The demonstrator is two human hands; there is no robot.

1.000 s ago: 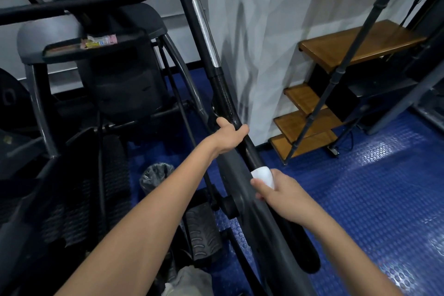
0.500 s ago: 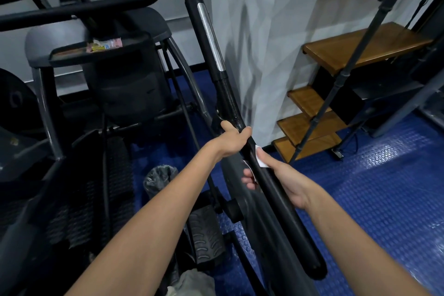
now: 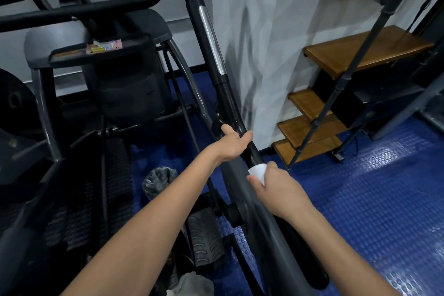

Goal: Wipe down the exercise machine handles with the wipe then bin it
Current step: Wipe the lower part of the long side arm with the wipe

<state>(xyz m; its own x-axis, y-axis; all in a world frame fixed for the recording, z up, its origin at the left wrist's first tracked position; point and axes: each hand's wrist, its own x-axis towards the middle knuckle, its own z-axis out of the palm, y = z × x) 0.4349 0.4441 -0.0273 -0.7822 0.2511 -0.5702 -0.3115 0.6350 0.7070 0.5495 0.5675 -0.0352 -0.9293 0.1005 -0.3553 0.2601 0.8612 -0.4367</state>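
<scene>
On the blue floor below the handle (image 3: pixel 230 113) stands a bag-lined bin (image 3: pixel 159 181), contents unseen. The left hand (image 3: pixel 234 144) stays clenched round the handle; the right hand (image 3: pixel 276 187), fingers closed on the white wipe (image 3: pixel 258 172), has slid lower down the bar.

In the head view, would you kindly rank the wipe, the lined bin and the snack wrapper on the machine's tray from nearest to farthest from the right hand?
1. wipe: held in the right hand against the handle.
2. lined bin: on the floor, to the left.
3. snack wrapper: on the tray, far upper left.
</scene>
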